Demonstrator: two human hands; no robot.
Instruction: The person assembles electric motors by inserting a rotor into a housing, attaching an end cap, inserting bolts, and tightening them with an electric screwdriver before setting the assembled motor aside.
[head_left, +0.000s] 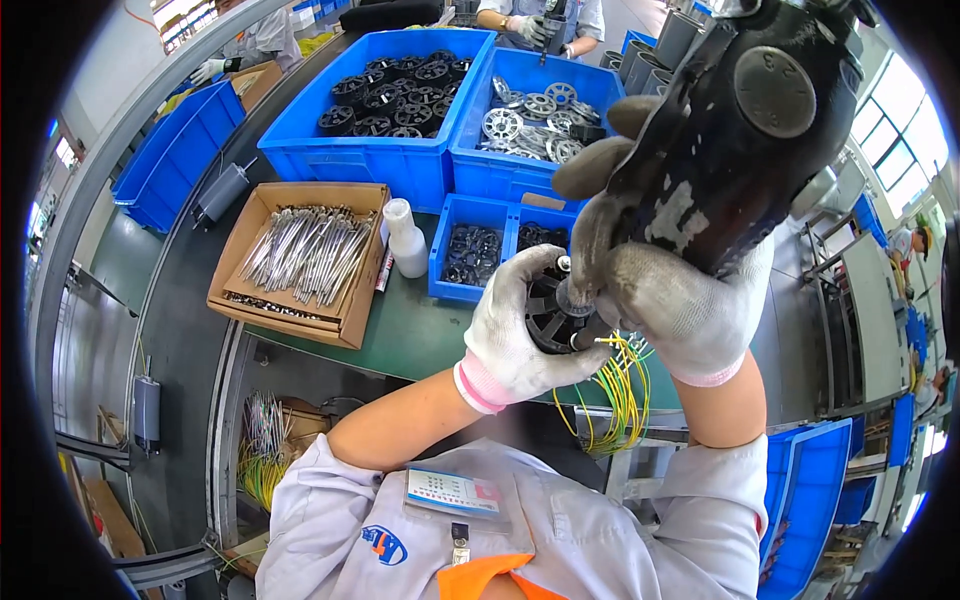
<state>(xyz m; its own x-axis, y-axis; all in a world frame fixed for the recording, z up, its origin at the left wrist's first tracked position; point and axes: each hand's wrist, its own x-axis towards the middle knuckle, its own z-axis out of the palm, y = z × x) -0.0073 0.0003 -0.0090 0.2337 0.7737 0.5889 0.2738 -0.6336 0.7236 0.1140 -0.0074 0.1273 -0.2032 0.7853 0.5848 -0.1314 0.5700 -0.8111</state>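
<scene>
My left hand [520, 335], in a white knit glove with grey-stained fingers, is wrapped round a black spoked end cap [546, 325] in front of my chest. Bright metal rod ends show at the cap's rim. My right hand [675, 300], gloved alike, grips a bulky black power screwdriver [745, 150] with worn, scraped paint. Its big body looms close at the upper right, and its nose points down at the cap. My right fingers hide the contact between the tool's tip and the cap. Yellow-green wires [625, 400] hang just below the hands.
Blue bins hold black end caps [400, 95] and silver metal discs [545, 115]. Small blue trays [472, 255] of dark parts stand nearer. On the green bench lie a cardboard box [300, 260] of metal rods and a white bottle [403, 238]. A co-worker [545, 25] stands opposite.
</scene>
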